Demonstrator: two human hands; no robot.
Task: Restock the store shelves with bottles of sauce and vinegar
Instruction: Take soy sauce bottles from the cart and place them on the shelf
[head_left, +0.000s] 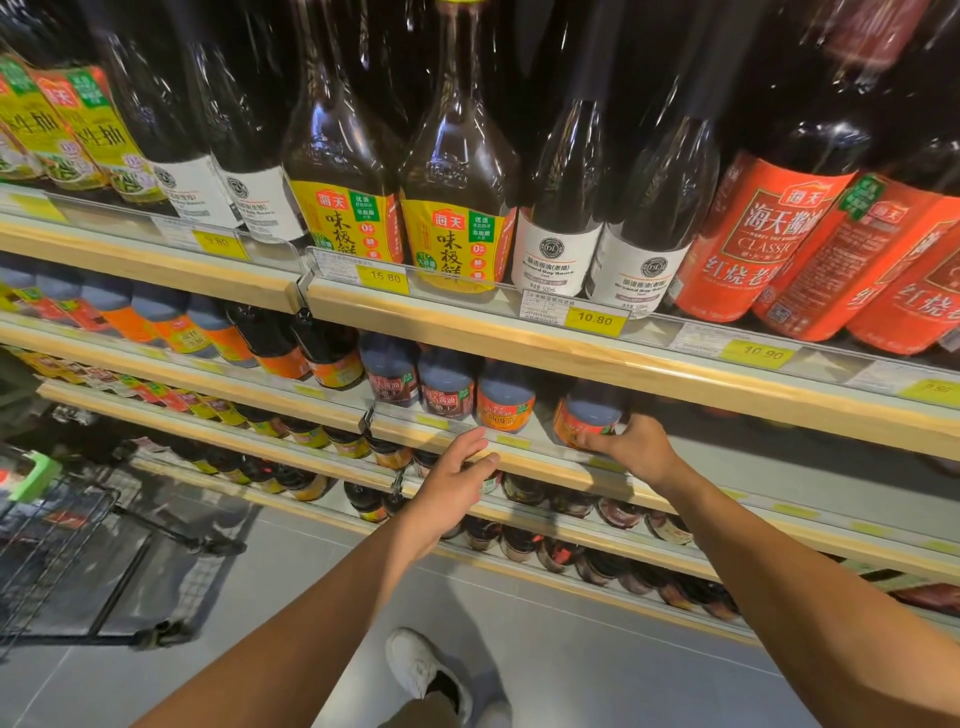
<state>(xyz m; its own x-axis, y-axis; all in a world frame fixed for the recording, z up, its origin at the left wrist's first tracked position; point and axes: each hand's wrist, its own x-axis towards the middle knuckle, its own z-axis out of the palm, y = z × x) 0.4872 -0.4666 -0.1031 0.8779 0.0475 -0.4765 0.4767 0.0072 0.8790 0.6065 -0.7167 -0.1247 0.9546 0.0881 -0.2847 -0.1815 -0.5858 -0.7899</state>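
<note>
The second shelf (524, 457) carries a row of sauce bottles. My right hand (636, 449) curls its fingers round the orange-labelled bottle (587, 415) near the shelf's front edge. My left hand (457, 475) rests on the rail, fingers relaxed, holding nothing. A careless shove could tip the neighbouring bottle (505, 397), or drop mine off the edge.

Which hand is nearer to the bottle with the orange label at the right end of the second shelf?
Right. The right hand grips the orange-label bottle at its base. The left hand is further left, resting on the shelf edge, apart from the bottle.
</note>
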